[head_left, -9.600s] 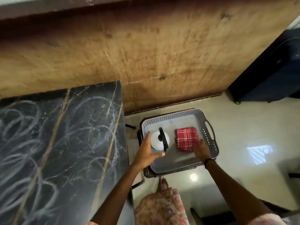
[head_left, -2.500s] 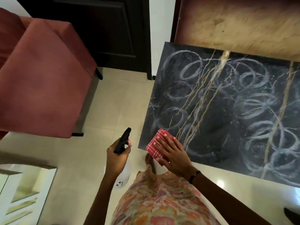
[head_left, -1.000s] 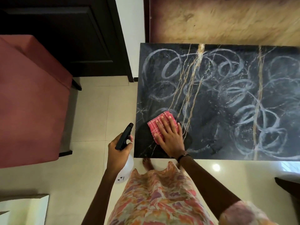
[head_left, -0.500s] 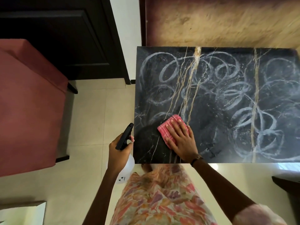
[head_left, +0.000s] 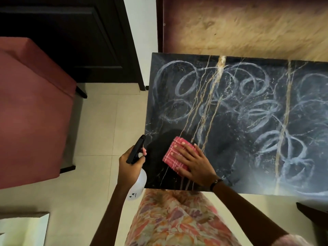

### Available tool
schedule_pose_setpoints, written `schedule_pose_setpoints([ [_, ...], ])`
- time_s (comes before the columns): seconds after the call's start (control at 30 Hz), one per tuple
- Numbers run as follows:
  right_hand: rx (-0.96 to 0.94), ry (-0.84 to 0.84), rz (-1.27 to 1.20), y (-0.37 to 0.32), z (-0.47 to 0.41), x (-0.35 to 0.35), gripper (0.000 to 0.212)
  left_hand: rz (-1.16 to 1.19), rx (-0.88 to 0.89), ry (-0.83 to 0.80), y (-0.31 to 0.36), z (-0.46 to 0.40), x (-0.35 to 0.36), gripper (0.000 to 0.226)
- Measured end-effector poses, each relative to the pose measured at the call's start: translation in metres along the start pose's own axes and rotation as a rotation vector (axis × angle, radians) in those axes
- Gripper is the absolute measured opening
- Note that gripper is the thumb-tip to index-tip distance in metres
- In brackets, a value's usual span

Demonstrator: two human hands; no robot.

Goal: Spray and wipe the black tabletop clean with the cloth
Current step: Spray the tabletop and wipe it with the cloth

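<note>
Head view, looking down: one black tabletop (head_left: 248, 139), one red armchair (head_left: 32, 110), one folded cloth (head_left: 173, 156), one spray bottle (head_left: 137, 176), and two hands. The tabletop is dark stone with pale gold veins running from the far edge to the near edge, and it is covered in white chalky loops over its far and right parts. A darker, smear-free patch lies near its near left corner. Its far edge meets a brown wooden panel (head_left: 248, 27). The floor (head_left: 99, 121) is cream tile; a dark door (head_left: 71, 38) stands beyond the armchair, to the left of the tabletop.

The person wears a floral garment (head_left: 177, 219), seen below the near edge.

The cloth, red with a white check, lies flat on the tabletop close to the near left corner, inside the dark patch. The right hand (head_left: 193, 164) presses down on it with fingers straight and spread; a dark band circles that wrist.

The left hand (head_left: 130, 163) is just off the tabletop's left edge, over the floor, fingers curled round the spray bottle's neck. The bottle has a black trigger head pointing toward the tabletop and a white body hanging below the hand; its contents cannot be made out.
</note>
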State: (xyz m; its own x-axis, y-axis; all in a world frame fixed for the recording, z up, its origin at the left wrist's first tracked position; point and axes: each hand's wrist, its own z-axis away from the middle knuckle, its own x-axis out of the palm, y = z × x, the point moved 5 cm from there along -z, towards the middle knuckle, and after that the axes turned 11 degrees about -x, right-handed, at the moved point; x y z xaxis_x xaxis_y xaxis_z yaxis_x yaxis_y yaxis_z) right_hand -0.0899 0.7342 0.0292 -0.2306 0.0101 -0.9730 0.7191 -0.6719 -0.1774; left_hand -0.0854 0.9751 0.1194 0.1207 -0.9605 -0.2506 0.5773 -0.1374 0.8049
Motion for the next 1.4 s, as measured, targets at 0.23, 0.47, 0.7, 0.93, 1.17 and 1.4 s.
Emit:
schedule_pose_setpoints([
  [0.23, 0.24, -0.023, -0.145, 0.02, -0.104, -0.02, 0.06, -0.002, 0.028, 0.034, 0.01, -0.01, 0.0, 0.02],
  [0.47, -0.056, -0.049, -0.097, -0.037, -0.086, -0.004, 0.057, 0.015, -0.002, 0.071, 0.019, -0.019, 0.0, 0.027],
  [0.7, 0.046, -0.026, -0.023, 0.051, -0.058, -0.018, 0.059, -0.005, 0.002, 0.058, 0.022, -0.029, 0.001, 0.028],
  [0.93, 0.176, -0.011, -0.094, 0.034, -0.166, -0.029, 0.059, 0.021, 0.016, 0.062, 0.031, -0.037, 0.002, 0.025],
  [1.17, -0.115, -0.021, -0.056, 0.017, -0.089, -0.014, 0.057, 0.006, 0.028, 0.059, 0.041, -0.047, 0.005, 0.025],
  [1.4, 0.136, 0.005, -0.045, 0.099, -0.126, -0.033, 0.06, 0.017, 0.0, 0.047, 0.045, -0.062, 0.013, 0.032],
])
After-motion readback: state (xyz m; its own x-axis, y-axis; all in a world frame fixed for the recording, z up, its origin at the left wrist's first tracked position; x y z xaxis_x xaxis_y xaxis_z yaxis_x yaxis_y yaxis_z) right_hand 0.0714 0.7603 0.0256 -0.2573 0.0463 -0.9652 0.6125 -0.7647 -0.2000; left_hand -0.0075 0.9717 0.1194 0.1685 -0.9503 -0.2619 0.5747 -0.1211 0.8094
